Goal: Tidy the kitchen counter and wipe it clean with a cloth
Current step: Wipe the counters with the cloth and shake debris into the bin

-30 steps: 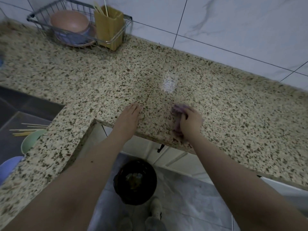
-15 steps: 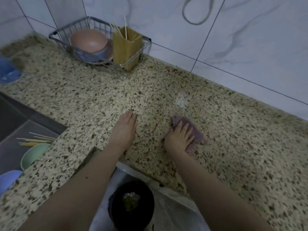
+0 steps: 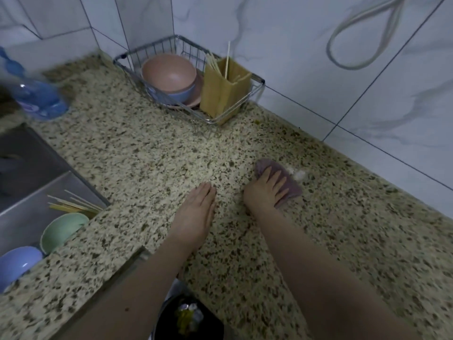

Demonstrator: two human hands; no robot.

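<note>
A speckled granite counter (image 3: 152, 155) fills the view. My right hand (image 3: 266, 190) lies flat with straight fingers on a purple cloth (image 3: 290, 186), pressing it onto the counter near the middle. Just beyond the cloth is a small white smear (image 3: 297, 173) on the stone. My left hand (image 3: 198, 212) rests flat on the bare counter, a little to the left of the right hand, fingers together and holding nothing.
A wire rack (image 3: 127, 58) in the back corner holds a pink bowl (image 3: 169, 72), a blue bowl beneath it and a yellow chopstick holder (image 3: 224, 90). The sink (image 3: 27, 173) at left holds a green bowl (image 3: 61, 231), a blue bowl (image 3: 14, 263) and chopsticks. A black bin (image 3: 188, 320) stands below.
My right hand has pushed the cloth from the counter's front edge away toward the wall, opening flat on it. The left hand stayed flat. The view shifted toward the back corner.
</note>
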